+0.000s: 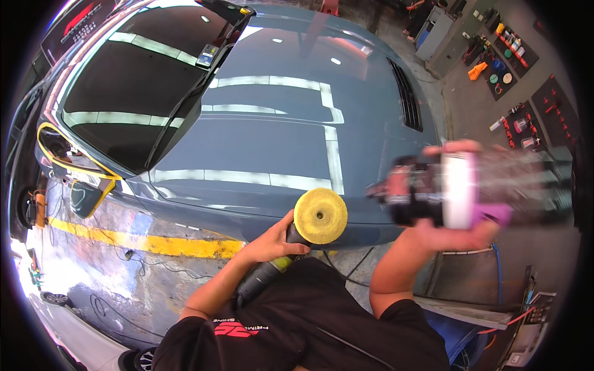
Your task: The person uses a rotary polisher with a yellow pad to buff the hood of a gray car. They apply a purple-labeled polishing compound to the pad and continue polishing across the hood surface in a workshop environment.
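Observation:
My left hand (274, 241) grips a dark power polisher (262, 280) close to my chest. Its round yellow foam pad (308, 225) faces up towards me, with a small hole in the middle. In my right hand (457, 234) is a bottle (524, 181) with a white and purple band and a black and red end, held sideways and badly blurred. Fingers show on both sides of the bottle. Beyond both hands stretches the glossy grey-blue hood (274, 148) of a car, reflecting ceiling lights.
Yellow masking tape edges the side window and wing mirror (83, 198). A small boxy item (207, 55) rests on the windscreen's base. Cables (158, 265) run across the floor. Wall racks (519, 125) hold tools and pads; another person (420, 18) stands at the far end.

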Tool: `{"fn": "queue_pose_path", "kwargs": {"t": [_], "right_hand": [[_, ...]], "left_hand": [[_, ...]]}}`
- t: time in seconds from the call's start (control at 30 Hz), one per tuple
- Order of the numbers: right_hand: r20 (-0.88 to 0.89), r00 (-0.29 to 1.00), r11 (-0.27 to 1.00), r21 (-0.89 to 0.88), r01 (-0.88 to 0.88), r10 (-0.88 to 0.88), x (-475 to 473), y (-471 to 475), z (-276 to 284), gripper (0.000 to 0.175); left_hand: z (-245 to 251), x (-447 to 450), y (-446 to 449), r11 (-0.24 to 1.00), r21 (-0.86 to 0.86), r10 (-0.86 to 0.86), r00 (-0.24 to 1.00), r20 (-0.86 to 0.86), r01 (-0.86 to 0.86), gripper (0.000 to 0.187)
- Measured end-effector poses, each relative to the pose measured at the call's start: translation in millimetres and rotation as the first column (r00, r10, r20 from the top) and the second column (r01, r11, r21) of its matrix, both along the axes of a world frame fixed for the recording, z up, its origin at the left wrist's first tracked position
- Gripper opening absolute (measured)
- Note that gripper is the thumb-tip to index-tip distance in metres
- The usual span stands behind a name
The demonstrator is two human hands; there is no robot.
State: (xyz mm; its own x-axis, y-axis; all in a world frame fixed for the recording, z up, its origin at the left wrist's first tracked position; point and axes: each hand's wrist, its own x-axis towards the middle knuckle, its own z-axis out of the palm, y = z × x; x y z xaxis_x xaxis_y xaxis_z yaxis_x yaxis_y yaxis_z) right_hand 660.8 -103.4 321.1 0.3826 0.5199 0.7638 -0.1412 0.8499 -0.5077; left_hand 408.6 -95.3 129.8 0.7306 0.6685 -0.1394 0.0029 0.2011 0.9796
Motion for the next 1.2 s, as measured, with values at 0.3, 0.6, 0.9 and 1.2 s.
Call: {"fn": "queue_pose_path", "kwargs": {"t": [0.3, 0.6, 0.9, 1.2], "right_hand": [[0.149, 0.988, 0.998, -0.032, 0.054, -0.049, -1, -18, -5, 0.114], [-0.062, 0.998, 0.976, -0.217, -0.031, 0.018, -43, 23, -24, 0.087], [0.098, 0.994, 0.95, -0.302, 0.076, -0.049, -81, 50, -38, 0.06], [0.119, 0.992, 0.952, -0.296, 0.082, -0.048, -88, 60, -45, 0.058]], "left_hand": [[0, 3, -18, 0.997, 0.023, 0.07, 0.994, 0.079, -0.072, 0.103], [-2, -34, -5, 0.984, 0.103, 0.14, 0.988, 0.069, -0.147, 0.102], [-9, -64, 5, 0.984, 0.104, 0.143, 0.989, 0.04, -0.146, 0.105], [-15, -71, 8, 0.984, 0.09, 0.153, 0.988, -0.005, -0.152, 0.106]]}}
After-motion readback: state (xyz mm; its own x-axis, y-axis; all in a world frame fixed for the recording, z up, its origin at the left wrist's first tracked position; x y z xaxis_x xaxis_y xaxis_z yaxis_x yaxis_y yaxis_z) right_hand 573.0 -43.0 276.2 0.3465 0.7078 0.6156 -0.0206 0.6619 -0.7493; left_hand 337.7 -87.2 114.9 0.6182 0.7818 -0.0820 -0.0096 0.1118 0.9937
